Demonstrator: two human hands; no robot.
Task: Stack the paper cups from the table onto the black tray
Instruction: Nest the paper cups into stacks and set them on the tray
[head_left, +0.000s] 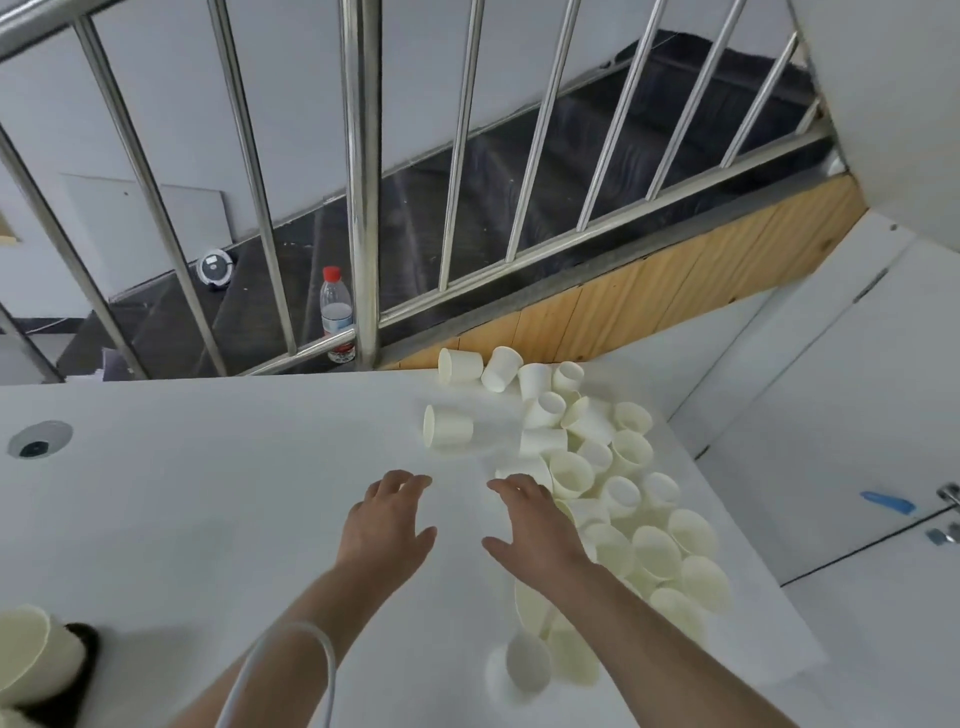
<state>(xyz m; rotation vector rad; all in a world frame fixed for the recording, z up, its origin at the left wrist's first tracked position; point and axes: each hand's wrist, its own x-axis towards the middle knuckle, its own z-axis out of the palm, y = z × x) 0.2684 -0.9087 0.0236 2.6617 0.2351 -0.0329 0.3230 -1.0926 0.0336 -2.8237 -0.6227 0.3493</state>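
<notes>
From the head camera I look down on a white table (208, 493). Both my arms reach forward over it, side by side. My left hand (387, 522) is palm down with the fingers spread wide, and it holds nothing. My right hand (535, 525) is also palm down, fingers spread, and nothing is inside it; its fingertips are just beside the near edge of the heap of cups. I cannot tell if the hands touch the table or hang a little above it.

The paper cups (618, 493) lie in a loose heap on the right part of the table, from the far edge to the near right corner. Most of them lie on their sides, with their mouths turned in different directions. One single cup (448, 427) lies on its side apart from the heap, to its left and farther away than my left hand. Another cup (527, 662) near my right forearm is blurred.

The black tray (83, 654) is at the near left corner, mostly hidden, and a stack of cups (31, 654) stands on it, tilted in this view.

Behind the table there is a metal railing (361, 182) and a dark staircase (467, 208). A water bottle (336, 312) with a red cap stands behind the railing. A thin white cable (291, 654) crosses my left forearm.
</notes>
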